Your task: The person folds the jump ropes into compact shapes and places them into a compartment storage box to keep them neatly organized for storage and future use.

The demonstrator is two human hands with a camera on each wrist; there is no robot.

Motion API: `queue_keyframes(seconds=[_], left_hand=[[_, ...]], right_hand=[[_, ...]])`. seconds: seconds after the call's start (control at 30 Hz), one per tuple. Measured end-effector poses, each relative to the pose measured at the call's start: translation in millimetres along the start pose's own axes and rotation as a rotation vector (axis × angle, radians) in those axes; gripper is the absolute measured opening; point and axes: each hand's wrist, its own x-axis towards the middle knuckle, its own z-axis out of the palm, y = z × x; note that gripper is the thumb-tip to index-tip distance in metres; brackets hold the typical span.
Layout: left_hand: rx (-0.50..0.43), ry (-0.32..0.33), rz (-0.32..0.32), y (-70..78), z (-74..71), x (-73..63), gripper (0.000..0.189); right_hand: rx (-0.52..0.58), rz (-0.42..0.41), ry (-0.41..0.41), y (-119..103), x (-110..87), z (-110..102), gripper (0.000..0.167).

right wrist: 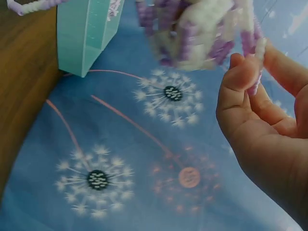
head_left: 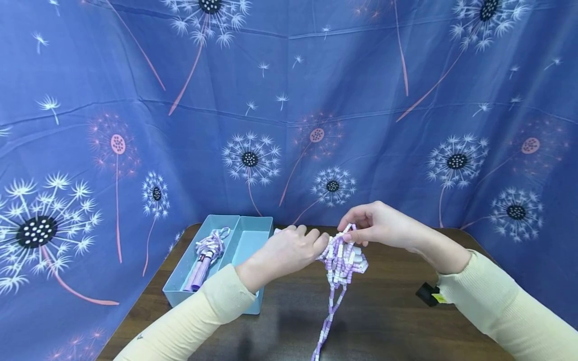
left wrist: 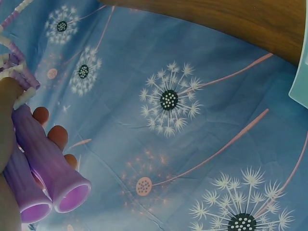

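My left hand [head_left: 289,250] grips the two purple handles [left wrist: 50,159] of a beaded jump rope [head_left: 337,263], whose open handle ends show in the left wrist view. Purple and white beads of the rope hang gathered in a bundle beside the left fingers, and a doubled strand trails down towards the table's near side. Between thumb and fingertips, my right hand [head_left: 384,226] pinches a beaded strand at the top of the bundle. The right wrist view shows this pinch on the strand [right wrist: 256,79] close up. Part of the bundle is hidden behind the fingers.
A light blue box [head_left: 258,307] with two compartments stands at the left on the brown table [head_left: 375,311]. Inside its left compartment lies another coiled jump rope [head_left: 203,265] with purple handles. A black item [head_left: 425,295] with a yellow-green label is near the right sleeve.
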Motion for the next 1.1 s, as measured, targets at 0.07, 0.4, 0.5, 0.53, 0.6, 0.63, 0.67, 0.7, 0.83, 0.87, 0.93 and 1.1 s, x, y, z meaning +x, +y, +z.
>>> queue_keyframes(seconds=[0.07, 0.4, 0.5, 0.53, 0.6, 0.63, 0.67, 0.7, 0.83, 0.87, 0.93, 1.1], left_hand=[[-0.010, -0.004, 0.000, -0.2, 0.0, -0.2, 0.027], [0.024, 0.044, -0.026, -1.5, 5.4, -2.2, 0.035], [0.030, 0.065, -0.027, -2.0, 6.8, -2.3, 0.037], [0.028, 0.065, -0.027, -2.2, 7.1, -2.3, 0.038], [0.029, 0.056, -0.028, -2.0, 7.5, -1.9, 0.039], [0.023, 0.045, -0.033, -1.8, 7.5, -1.7, 0.041], [0.026, 0.033, -0.036, -1.7, 7.3, -1.3, 0.042], [0.026, 0.021, -0.041, -1.4, 7.1, -1.1, 0.043], [0.023, -0.018, -0.072, -0.5, 7.6, -0.6, 0.045], [0.021, -0.025, -0.080, -0.5, 8.1, -0.7, 0.044], [0.010, -0.031, -0.096, -0.2, 9.3, -0.9, 0.043], [0.000, -0.011, -0.118, -0.5, 10.3, 0.3, 0.043]], right_hand=[[0.060, 0.044, -0.008, 6.2, 1.4, -0.1, 0.029], [0.191, 0.109, 0.012, 18.4, 7.9, 4.5, 0.031], [0.208, 0.119, 0.020, 19.9, 9.0, 4.6, 0.033], [0.215, 0.123, 0.025, 20.3, 9.2, 4.9, 0.033], [0.235, 0.131, 0.037, 21.2, 9.4, 5.8, 0.034], [0.250, 0.136, 0.045, 21.9, 9.5, 6.5, 0.034], [0.261, 0.141, 0.056, 22.6, 9.6, 7.4, 0.034], [0.271, 0.143, 0.071, 23.6, 9.6, 8.5, 0.034], [0.245, 0.124, 0.155, 27.6, 9.3, 14.5, 0.034], [0.222, 0.112, 0.184, 28.4, 9.1, 16.3, 0.034], [0.161, 0.083, 0.244, 29.3, 9.1, 20.3, 0.031], [-0.025, 0.005, 0.402, 31.7, 9.7, 27.6, 0.026]])
